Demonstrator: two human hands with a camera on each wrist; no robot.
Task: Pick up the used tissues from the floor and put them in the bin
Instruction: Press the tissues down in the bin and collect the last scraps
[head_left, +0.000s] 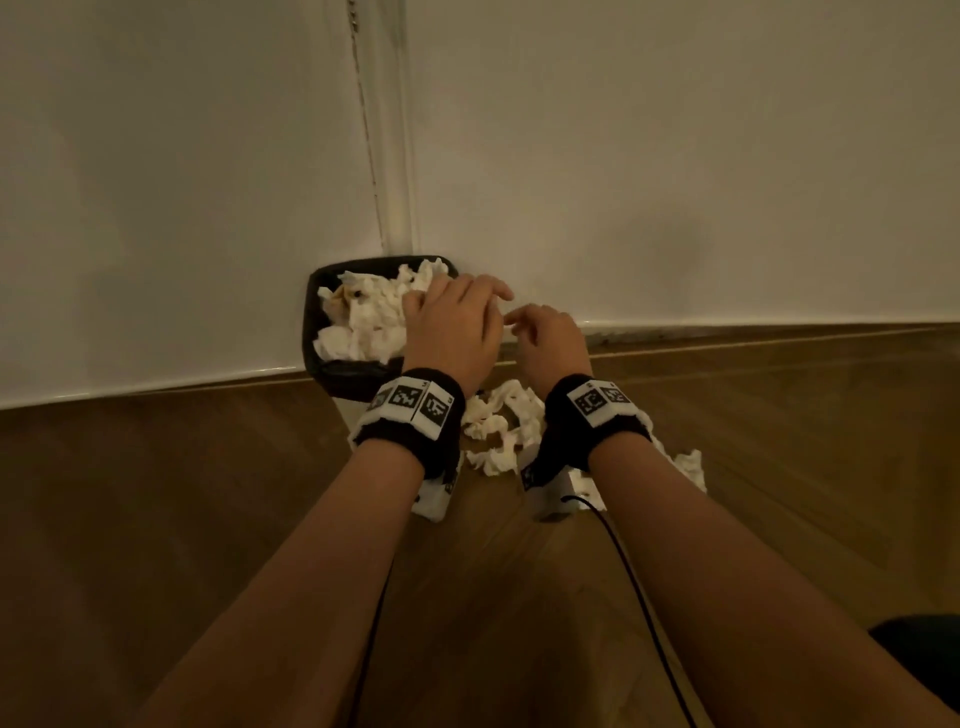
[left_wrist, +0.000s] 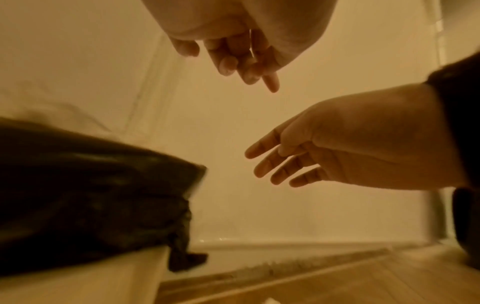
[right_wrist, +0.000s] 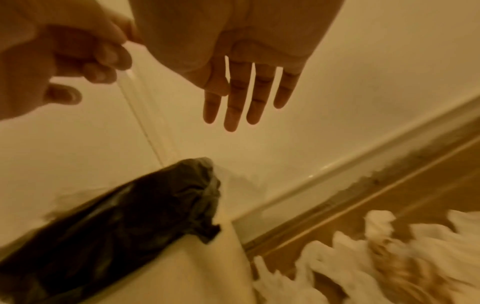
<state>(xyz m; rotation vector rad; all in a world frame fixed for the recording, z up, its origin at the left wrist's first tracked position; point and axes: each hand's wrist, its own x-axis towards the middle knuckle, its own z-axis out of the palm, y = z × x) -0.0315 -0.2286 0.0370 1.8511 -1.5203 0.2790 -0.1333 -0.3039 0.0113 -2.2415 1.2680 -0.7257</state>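
Nearest, crumpled tissues lie on the wooden floor just in front of the bin. Beyond them both hands hold nothing: the right hand beside the bin, fingers straight; the left hand over its tissue-filled top, fingers loosely curled.

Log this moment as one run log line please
left hand: open over bin | right hand: open, empty | tissues in bin | tissues on floor: remaining
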